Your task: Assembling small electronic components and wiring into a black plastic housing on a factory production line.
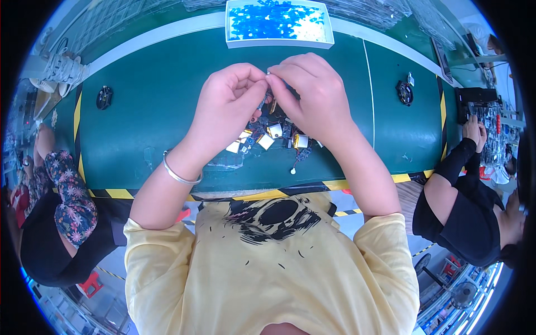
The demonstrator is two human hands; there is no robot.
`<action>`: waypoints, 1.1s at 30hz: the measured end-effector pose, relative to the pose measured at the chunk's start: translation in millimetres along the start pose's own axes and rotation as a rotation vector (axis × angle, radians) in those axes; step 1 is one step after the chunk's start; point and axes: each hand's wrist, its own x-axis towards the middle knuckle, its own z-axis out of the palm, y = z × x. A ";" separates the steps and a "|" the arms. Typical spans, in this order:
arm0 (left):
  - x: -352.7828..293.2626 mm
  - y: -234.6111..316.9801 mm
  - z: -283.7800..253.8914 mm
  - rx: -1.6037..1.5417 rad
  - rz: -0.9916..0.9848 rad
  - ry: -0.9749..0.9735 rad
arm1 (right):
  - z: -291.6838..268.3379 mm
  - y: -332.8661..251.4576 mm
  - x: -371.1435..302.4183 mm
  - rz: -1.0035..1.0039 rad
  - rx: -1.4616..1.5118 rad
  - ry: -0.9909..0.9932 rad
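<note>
My left hand point(231, 97) and my right hand point(312, 89) meet over the middle of the bench, thumbs and fingers pinched together. Between the fingertips a tiny pale part shows, too small to name. Dark bits and wires show just under the left fingers; whether that hand holds them I cannot tell. Below the hands lies a loose pile of small electronic assemblies, with flat silver-and-yellow battery cells point(266, 141), dark circuit boards point(303, 154) and thin wires. A small round white piece point(293, 171) lies at the near edge of the pile.
A white box point(279, 43) of blue pieces point(273, 19) stands at the far edge of the green bench point(162, 111). Round black parts point(104, 97) point(405, 92) lie far left and right. Striped tape point(254, 195) marks the near edge. Co-workers sit on both sides.
</note>
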 end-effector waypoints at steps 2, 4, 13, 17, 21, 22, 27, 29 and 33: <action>0.1 4.1 1.8 -0.027 -0.044 0.008 | -3.2 5.7 -0.2 -0.013 0.012 -0.014; -0.4 6.8 2.1 -0.055 -0.088 0.019 | -5.0 13.3 -1.9 -0.004 0.001 0.007; -2.1 -2.4 -2.6 -0.016 -0.002 -0.018 | -6.2 -8.7 1.4 0.313 0.280 -0.065; -0.7 0.4 -2.6 -0.028 -0.056 -0.032 | -4.9 1.5 -3.5 0.203 0.244 -0.058; 0.9 8.5 -7.7 -0.051 -0.163 -0.058 | -7.2 2.6 -3.2 0.130 0.151 -0.016; 1.0 7.4 -6.7 -0.052 -0.163 -0.058 | -8.0 0.8 -3.3 0.148 0.161 -0.005; -0.5 0.1 -5.4 -0.051 -0.015 -0.063 | -2.9 -3.5 -2.9 0.114 0.148 -0.035; -1.1 -0.2 -5.5 -0.032 -0.007 -0.068 | -2.3 -4.6 -1.5 0.133 0.131 -0.065; -0.1 -5.4 -3.2 -0.046 0.034 -0.048 | -3.7 2.8 3.3 0.278 0.198 -0.037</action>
